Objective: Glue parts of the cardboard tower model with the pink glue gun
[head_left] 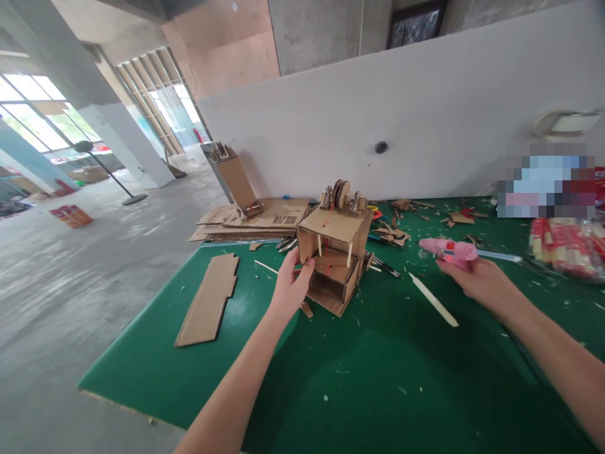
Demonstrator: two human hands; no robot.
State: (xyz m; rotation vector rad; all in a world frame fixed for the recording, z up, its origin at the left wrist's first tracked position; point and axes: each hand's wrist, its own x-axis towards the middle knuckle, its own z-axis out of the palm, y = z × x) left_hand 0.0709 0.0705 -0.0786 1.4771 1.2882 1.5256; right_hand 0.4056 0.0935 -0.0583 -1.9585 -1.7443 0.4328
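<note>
A small cardboard model point(336, 252) with two floors, thin sticks as posts and cardboard wheels on top stands on the green mat point(359, 378). My left hand point(290, 284) grips its left wall, thumb on the front edge, fingers closed round it. My right hand point(477, 277) is closed on a pink glue gun point(449, 250), held low over the mat to the model's right, its nozzle pointing left toward the model. A white glue stick point(433, 299) lies on the mat between the model and my right hand.
A long cardboard strip point(208, 299) lies at the mat's left. Flat cardboard sheets point(258, 221) are stacked behind, with a cardboard stand on them. Scraps, scissors and pliers lie near the white partition point(425, 120). A bag of glue sticks point(570, 246) sits at right.
</note>
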